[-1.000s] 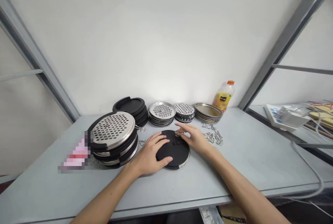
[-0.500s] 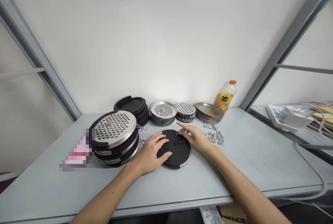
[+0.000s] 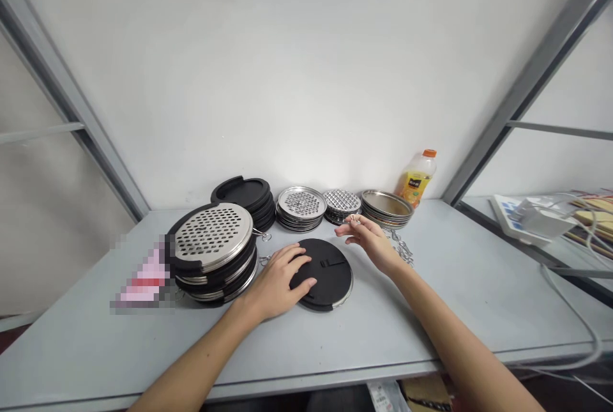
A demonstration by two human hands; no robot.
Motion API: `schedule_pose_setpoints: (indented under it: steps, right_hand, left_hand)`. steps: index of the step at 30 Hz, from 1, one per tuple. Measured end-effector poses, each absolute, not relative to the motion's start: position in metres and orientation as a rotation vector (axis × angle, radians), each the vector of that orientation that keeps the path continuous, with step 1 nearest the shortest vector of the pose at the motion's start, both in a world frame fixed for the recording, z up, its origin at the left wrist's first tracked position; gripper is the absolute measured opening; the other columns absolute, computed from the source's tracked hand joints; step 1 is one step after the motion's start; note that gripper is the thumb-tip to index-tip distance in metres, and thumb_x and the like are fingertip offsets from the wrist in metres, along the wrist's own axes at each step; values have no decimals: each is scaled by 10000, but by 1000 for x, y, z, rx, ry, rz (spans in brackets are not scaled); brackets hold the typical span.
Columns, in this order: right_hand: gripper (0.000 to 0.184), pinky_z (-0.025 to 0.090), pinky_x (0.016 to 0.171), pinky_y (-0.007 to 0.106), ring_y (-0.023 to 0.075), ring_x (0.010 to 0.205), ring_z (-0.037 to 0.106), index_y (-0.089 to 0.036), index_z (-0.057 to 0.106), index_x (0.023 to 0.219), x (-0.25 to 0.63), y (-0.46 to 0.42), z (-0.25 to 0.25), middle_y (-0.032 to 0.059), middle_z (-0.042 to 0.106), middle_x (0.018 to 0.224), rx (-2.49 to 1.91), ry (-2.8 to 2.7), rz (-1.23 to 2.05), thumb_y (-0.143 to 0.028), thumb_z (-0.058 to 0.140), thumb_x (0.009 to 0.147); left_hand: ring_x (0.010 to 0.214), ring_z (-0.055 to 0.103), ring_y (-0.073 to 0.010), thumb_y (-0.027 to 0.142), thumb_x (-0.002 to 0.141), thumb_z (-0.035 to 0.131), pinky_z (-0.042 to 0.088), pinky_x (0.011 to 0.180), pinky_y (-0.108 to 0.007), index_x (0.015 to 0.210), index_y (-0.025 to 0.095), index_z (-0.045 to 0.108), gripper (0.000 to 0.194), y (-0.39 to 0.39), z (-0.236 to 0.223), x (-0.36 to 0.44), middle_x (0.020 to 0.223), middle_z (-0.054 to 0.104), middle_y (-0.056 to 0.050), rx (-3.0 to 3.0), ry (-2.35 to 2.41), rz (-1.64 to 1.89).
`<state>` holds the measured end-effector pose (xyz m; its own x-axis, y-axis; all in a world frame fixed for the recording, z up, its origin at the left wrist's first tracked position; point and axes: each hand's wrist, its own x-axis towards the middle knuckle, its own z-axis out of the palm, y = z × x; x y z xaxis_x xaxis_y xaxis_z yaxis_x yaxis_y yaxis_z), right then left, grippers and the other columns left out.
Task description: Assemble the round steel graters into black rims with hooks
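My left hand [image 3: 282, 278] lies spread over the left part of a round black disc [image 3: 323, 284] with a thin metal rim, flat on the table. A small slot-like shape shows in the disc's top. Above and right of the disc, clear of it, my right hand [image 3: 368, 243] pinches a small metal wire clip [image 3: 353, 219] at its fingertips. Several similar wire clips [image 3: 403, 247] lie behind that hand, partly hidden. At the left stands a stack of black-rimmed grater lids [image 3: 211, 239] with metal tops and wire clips hanging from their edges.
Along the wall stand black ring-edged discs [image 3: 242, 195], flat grater plates [image 3: 301, 202], smaller grater plates [image 3: 341, 201], shallow metal dishes [image 3: 387, 203] and an orange-capped juice bottle [image 3: 419, 179]. A power strip [image 3: 517, 217] and cables are on the right.
My right hand has lifted off the black disc and moved up and right, carrying the wire clip. My left hand has stayed in place on the disc.
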<state>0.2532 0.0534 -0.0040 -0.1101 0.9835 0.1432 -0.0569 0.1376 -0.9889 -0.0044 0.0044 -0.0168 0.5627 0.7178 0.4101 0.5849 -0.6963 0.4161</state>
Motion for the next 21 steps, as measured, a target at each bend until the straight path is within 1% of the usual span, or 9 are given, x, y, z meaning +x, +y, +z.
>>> schedule_pose_setpoints:
  steps: [2, 4, 6, 8, 10, 12, 15, 17, 21]
  right_hand:
    - [262, 503, 730, 319, 227, 952, 656, -211, 551, 918, 255, 54, -4, 93, 715, 973, -1006, -1237, 1305, -458, 583, 839]
    - [270, 500, 764, 322, 233, 1013, 629, -203, 601, 908, 256, 54, -5, 104, 691, 1059, -1022, -1228, 1337, -456, 621, 815]
    - [299, 492, 808, 326, 235, 1053, 600, -195, 658, 926, 256, 55, -6, 104, 655, 1147, -1043, -1256, 1321, -455, 670, 777]
    - [336, 483, 827, 327, 227, 1040, 588, -198, 695, 955, 257, 56, -8, 94, 635, 1186, -1076, -1283, 1271, -459, 704, 743]
    - [364, 481, 801, 317, 205, 970, 591, -202, 710, 976, 257, 57, -9, 85, 644, 1156, -1112, -1290, 1218, -469, 713, 729]
    - [369, 482, 751, 300, 173, 865, 595, -201, 710, 979, 257, 58, -9, 75, 669, 1045, -1107, -1282, 1217, -469, 716, 726]
    - [328, 481, 697, 277, 143, 757, 595, -194, 693, 911, 256, 55, -6, 42, 667, 859, -1043, -1257, 1282, -433, 753, 694]
    - [312, 486, 697, 277, 151, 768, 616, -193, 672, 876, 254, 53, -4, 38, 672, 832, -1018, -1262, 1316, -412, 771, 677]
    - [324, 500, 754, 303, 185, 850, 659, -189, 660, 884, 253, 51, -4, 64, 709, 885, -1009, -1302, 1364, -405, 778, 673]
  left_hand:
    - [1279, 438, -263, 314, 866, 588, 378, 1077, -459, 1197, 210, 581, 348, 4, -17, -5, 1319, 530, -94, 2563, 1096, 819]
    - [1285, 432, -258, 320, 870, 583, 375, 1082, -450, 1200, 203, 579, 349, 4, -17, -5, 1321, 528, -95, 2565, 1106, 799]
    - [1287, 431, -257, 318, 872, 581, 375, 1082, -450, 1198, 202, 580, 346, 4, -17, -5, 1320, 528, -96, 2570, 1108, 795]
    - [1283, 437, -263, 310, 868, 585, 381, 1075, -458, 1193, 206, 584, 341, 4, -17, -4, 1316, 532, -99, 2571, 1099, 811]
    - [1277, 443, -269, 302, 865, 589, 385, 1070, -466, 1188, 209, 587, 337, 4, -17, -4, 1312, 536, -101, 2567, 1088, 827]
    - [1276, 446, -272, 299, 863, 589, 386, 1068, -468, 1185, 207, 590, 334, 4, -17, -5, 1310, 538, -104, 2565, 1088, 825]
    - [1278, 444, -270, 292, 863, 587, 383, 1071, -467, 1183, 208, 591, 331, 5, -18, -5, 1309, 539, -104, 2570, 1088, 828]
    - [1274, 448, -273, 285, 860, 588, 388, 1066, -470, 1179, 210, 594, 328, 5, -19, -5, 1301, 544, -105, 2572, 1082, 849]
    - [1268, 455, -274, 281, 858, 587, 392, 1061, -470, 1174, 211, 598, 325, 6, -20, -5, 1292, 551, -105, 2574, 1077, 861]
